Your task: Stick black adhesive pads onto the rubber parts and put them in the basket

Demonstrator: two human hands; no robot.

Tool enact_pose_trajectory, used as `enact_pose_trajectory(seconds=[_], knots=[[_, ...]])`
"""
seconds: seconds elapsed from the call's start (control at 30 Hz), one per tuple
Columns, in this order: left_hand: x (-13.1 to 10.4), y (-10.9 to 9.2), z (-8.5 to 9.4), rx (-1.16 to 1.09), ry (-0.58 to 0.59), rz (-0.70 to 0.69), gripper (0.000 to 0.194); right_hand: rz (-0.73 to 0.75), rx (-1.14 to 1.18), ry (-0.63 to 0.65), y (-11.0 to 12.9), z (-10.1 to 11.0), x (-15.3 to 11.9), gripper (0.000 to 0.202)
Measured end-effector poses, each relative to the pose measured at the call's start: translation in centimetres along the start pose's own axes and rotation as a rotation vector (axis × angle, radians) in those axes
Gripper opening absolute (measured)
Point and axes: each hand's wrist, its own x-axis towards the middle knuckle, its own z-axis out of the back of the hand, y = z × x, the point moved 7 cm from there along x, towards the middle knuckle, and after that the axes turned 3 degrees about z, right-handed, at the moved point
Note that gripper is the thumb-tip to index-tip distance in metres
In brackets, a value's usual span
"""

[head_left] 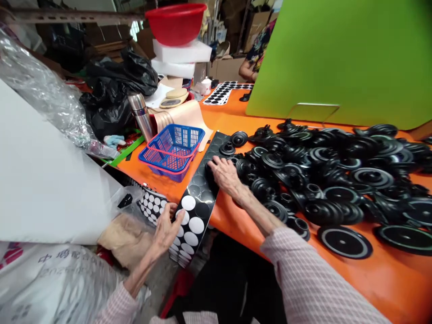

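Note:
A black sheet (206, 198) of round stickers lies over the front edge of the orange table, with white circles bared on its lower, hanging part. My left hand (167, 227) holds that sheet at its left side, thumb on top. Farther up, my right hand (227, 175) rests curved over a black round part (212, 178) on the sheet; its fingertips are partly hidden. Just to the right lies a large heap of black round parts (340, 166), some with grey rings.
A blue basket (173, 150) with pink handles stands left of the sheet. Behind it are a steel flask (141, 118), black bags (114, 90) and a red basin (177, 22) on foam. A green board (337, 58) rises behind the heap; a person's arm (248, 72) shows beside it.

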Motion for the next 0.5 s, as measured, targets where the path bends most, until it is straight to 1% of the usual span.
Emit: enact_pose_trajectory(seconds=[0.03,0.1,0.13,0.2,0.23,0.3,0.33,0.4,0.47,0.5], knots=[[-0.1,1.2,-0.7,-0.097,0.073,0.08,0.035,0.013,0.004,0.019,-0.5,0.0,0.3,0.038],[-0.2,2.3,-1.5,-0.217,0.17,0.164,0.039,0.027,0.007,0.043,-1.2,0.4,0.4,0.038],[-0.2,2.4,-1.5,-0.242,0.187,0.179,0.04,0.025,0.003,0.044,-1.3,0.8,0.0,0.039],[-0.2,2.5,-1.3,-0.283,0.206,0.197,0.042,0.014,0.006,-0.003,-0.7,1.8,-1.4,0.042],[-0.2,2.6,-1.1,-0.307,0.221,0.206,0.042,0.013,0.028,-0.042,0.1,2.2,-2.6,0.042],[-0.4,2.6,-0.9,-0.346,0.255,0.222,0.043,0.025,0.117,-0.131,2.5,2.7,-5.9,0.039],[-0.4,2.7,-0.8,-0.36,0.274,0.23,0.043,0.047,0.181,-0.141,4.1,2.4,-7.7,0.035],[-0.4,2.6,-0.9,-0.382,0.323,0.243,0.042,0.024,0.266,-0.174,6.7,1.6,-11.3,0.033],[0.0,2.3,-1.3,-0.406,0.383,0.251,0.043,0.004,0.294,-0.212,8.7,1.0,-13.8,0.036],[0.2,2.0,-1.6,-0.422,0.421,0.261,0.044,-0.017,0.3,-0.223,9.3,0.8,-14.5,0.037]])
